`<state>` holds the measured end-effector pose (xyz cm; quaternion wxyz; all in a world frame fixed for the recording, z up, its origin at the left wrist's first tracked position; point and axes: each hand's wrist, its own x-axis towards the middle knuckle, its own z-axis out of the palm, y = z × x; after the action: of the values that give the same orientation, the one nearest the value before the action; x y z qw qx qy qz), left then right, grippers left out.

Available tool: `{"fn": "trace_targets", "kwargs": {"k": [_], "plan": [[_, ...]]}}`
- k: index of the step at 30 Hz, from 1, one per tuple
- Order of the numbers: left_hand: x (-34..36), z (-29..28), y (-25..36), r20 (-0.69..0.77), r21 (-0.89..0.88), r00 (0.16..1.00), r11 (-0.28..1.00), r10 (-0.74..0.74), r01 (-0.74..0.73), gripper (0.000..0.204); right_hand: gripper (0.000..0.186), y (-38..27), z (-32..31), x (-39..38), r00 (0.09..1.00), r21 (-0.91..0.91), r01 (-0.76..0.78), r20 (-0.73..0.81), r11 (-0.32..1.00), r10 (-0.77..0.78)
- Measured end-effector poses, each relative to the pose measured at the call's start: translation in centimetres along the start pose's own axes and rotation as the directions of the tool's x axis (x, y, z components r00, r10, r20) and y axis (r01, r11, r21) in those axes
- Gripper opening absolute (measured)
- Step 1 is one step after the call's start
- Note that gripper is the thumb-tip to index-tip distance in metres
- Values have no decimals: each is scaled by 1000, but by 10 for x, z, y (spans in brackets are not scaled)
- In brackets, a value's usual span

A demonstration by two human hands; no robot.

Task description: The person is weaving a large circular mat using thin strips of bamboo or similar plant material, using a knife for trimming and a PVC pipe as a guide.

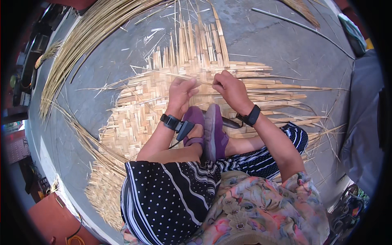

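A large mat of flat, pale reed strips (pixel 132 122) in a zigzag weave lies on the floor under my feet. Its far and right edges end in loose strips of uneven length. Over the far part of the mat, a thin reed strip (pixel 167 74) stretches slantwise between my hands, slightly blurred. My left hand (pixel 181 94) pinches it between thumb and fingers. The fingers of my right hand (pixel 233 90) are curled closed round the strip's right end. Both wrists wear black bands. My purple shoes (pixel 215 130) rest on the mat below the hands.
A thick bundle of long reeds (pixel 77 53) curves along the left and far left floor. At the far right lies a thin pole (pixel 302 25). Beside the right foot, a dark curved object (pixel 232 123) is partly hidden. Grey sheeting (pixel 363 118) hangs at the right.
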<state>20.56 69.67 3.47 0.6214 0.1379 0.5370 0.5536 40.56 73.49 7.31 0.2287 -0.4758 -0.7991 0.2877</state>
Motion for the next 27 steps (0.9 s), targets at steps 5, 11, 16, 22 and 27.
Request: {"fn": "trace_targets", "kwargs": {"k": [5,11,16,22,27], "plan": [[-2,3,16,-19,154,948,938,318,-311,18,24,28,10,1,963,-95,-154,207,983,171],[19,-20,53,-157,182,721,738,675,-650,21,39,88,-14,12,811,198,-503,443,841,381],[50,-40,68,-288,5,843,881,454,-473,21,35,104,-81,39,848,-321,-352,289,879,445],[90,17,47,93,-143,926,925,367,-352,20,43,40,-32,103,888,-400,440,61,804,-456],[169,35,66,290,281,936,918,199,-282,21,34,75,-3,164,787,368,-567,507,737,352]]}}
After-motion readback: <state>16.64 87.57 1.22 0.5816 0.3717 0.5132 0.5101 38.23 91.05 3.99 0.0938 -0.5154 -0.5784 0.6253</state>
